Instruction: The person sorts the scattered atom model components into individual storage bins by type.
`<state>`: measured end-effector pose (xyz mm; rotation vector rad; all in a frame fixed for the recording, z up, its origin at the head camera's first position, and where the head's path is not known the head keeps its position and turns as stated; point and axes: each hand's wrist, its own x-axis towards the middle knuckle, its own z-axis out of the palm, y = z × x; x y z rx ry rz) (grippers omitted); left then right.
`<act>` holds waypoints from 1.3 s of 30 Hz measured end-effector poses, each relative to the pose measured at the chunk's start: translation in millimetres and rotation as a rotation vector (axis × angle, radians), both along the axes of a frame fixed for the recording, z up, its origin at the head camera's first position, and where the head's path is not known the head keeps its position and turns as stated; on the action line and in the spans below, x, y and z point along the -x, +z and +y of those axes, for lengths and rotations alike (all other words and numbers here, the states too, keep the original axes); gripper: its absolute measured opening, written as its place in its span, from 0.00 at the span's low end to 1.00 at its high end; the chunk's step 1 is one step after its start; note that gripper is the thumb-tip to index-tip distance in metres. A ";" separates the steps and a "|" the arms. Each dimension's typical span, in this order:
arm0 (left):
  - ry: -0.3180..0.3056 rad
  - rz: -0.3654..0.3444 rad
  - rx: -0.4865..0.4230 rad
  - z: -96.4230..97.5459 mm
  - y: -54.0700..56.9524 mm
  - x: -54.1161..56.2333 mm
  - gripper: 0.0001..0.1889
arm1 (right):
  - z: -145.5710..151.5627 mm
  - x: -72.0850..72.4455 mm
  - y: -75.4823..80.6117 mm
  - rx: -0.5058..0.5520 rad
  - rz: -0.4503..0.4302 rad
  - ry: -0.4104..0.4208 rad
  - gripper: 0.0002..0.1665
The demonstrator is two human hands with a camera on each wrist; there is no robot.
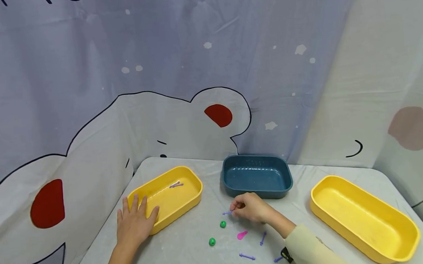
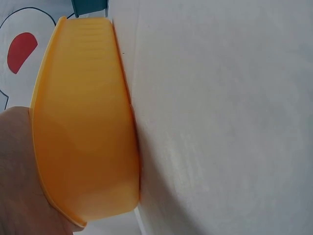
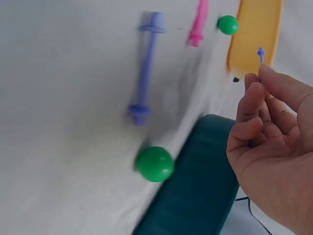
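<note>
My right hand pinches one end of a thin purple rod with flanged ends between thumb and index finger; the rod's tip pokes up past the fingertips in the right wrist view. Spread fingers of my left hand rest over the near-left rim of a yellow tray, which holds a few purple rods. Close to my right hand lie a green bead, a second green bead and a pink bulb-shaped piece. In the left wrist view the tray's outer wall hides my left fingers.
A dark teal tray stands at the back, just beyond my right hand. Another yellow tray sits on the right. More purple rods lie on the white-covered table near my right forearm. A printed curtain surrounds the table.
</note>
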<state>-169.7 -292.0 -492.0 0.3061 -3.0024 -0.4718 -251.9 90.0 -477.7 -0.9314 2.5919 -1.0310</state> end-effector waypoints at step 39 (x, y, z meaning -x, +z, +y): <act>-0.003 0.003 -0.019 0.2 -1.9 -0.8 0.43 | -109.1 32.3 43.0 0.137 -0.120 -0.095 0.03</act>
